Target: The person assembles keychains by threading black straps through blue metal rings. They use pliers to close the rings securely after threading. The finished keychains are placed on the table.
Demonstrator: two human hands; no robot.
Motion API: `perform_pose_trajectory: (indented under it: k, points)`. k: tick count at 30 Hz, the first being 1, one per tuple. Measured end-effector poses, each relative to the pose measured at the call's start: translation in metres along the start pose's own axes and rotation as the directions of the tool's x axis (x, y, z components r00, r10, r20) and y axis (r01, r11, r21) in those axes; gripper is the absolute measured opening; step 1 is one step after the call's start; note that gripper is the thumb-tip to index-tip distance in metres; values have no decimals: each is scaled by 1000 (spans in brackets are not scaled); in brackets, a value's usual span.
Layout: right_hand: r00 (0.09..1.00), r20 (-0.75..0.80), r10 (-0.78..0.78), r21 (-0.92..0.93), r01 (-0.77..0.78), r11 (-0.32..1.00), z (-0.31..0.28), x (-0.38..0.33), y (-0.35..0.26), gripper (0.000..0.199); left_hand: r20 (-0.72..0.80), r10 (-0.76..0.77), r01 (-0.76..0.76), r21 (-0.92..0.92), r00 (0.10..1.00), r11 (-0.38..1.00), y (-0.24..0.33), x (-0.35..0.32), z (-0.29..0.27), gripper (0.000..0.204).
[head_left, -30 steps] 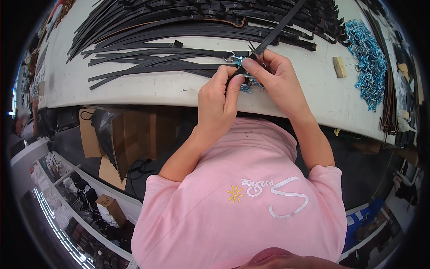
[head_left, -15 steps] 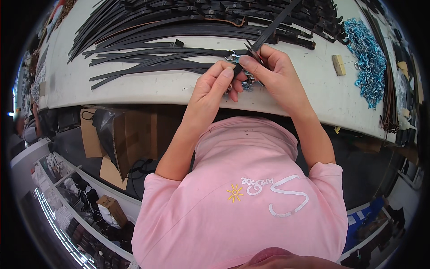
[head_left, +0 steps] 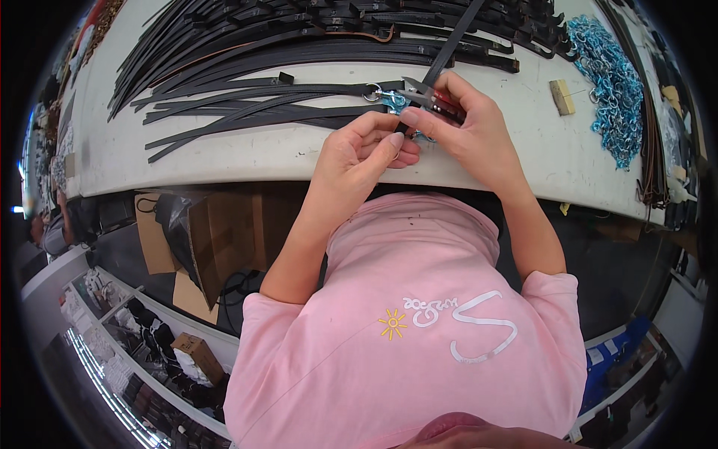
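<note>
My left hand (head_left: 357,153) pinches a short end of a black strap (head_left: 455,43) between thumb and fingers, just above the table's near edge. The strap's long part runs up past my right hand toward the far side. In my right hand (head_left: 475,127) is a small pair of red-handled scissors (head_left: 417,94), its metal blades pointing left across the strap. Its thumb and fingertips also meet at the strap, close to my left fingertips. Beside the blades lie a silver ring (head_left: 372,92) and blue-wrapped metal hardware (head_left: 393,102), partly hidden by my fingers.
Several black straps (head_left: 224,112) lie on the white table (head_left: 247,161) at left, with a large pile of straps (head_left: 299,37) behind. At right are a small wooden block (head_left: 562,97) and blue-wrapped metal rings (head_left: 607,90). An open cardboard box (head_left: 224,224) stands below the table.
The scissors have turned in my right hand, so their blades now point left and the red handles show. My left fingers have shifted slightly right and down on the strap.
</note>
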State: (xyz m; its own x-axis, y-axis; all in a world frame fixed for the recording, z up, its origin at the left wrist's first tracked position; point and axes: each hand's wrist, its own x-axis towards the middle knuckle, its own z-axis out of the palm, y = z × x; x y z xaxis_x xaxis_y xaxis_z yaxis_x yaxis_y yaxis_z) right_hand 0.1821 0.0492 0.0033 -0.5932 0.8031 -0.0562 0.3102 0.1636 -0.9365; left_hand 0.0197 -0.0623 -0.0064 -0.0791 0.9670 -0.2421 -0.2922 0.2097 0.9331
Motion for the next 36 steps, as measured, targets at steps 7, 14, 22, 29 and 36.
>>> perform_pose_trajectory:
  k: [7,14,22,29,36]
  points:
    - [954,-188,-234,-269,179,946,0,-38,8,13,-5,-69,70,34,998,997,6,2,-3,25]
    - [944,-192,-268,-334,193,923,6,-41,15,12,-2,-71,71,70,997,995,5,2,-4,25]
    - [935,-165,-316,-387,233,892,5,-40,16,12,-19,-62,64,79,998,995,5,3,-2,23]
    - [932,-97,-351,-459,271,846,0,-37,9,9,-55,-64,68,80,996,994,5,3,1,21]
    - [921,-17,-389,-509,327,796,-5,-32,10,9,-82,-55,65,124,995,990,5,4,4,25]
